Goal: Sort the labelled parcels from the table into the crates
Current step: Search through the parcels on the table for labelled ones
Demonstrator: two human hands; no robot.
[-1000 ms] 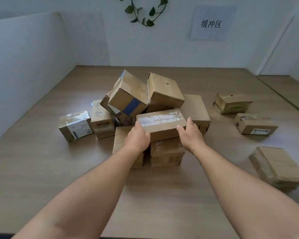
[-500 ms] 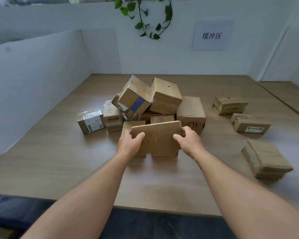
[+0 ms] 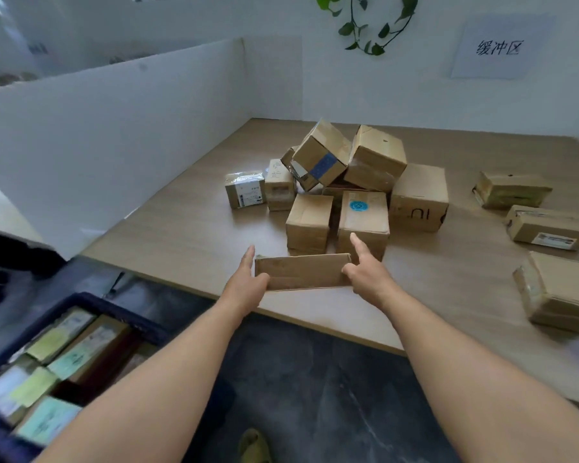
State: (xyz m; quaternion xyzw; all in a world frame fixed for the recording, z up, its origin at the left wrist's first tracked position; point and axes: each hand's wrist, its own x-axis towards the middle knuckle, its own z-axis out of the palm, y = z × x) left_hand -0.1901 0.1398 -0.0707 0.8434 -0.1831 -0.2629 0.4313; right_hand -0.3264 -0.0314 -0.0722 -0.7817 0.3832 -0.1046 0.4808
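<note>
Bare table [image 3: 181, 242] left of the parcel pile [image 3: 345, 182], white partition [image 3: 114, 135] walling that side, crate [image 3: 91, 302] below left

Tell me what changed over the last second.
Both hands, left and right, lifted the flat parcel off the pile and drew it back to the table edge, uncovering the blue-stickered box. The other parcels stayed put.

A parcel-sorting station, like a small warehouse or mailroom. Taped cardboard parcels [image 3: 365, 182] lie heaped and scattered on a wooden table [image 3: 188, 228] fenced by white partitions [image 3: 114, 135]. A wall sign [image 3: 498, 48] in Chinese characters marks the area, and a dark crate [image 3: 81, 304] on the floor holds labelled packages.
</note>
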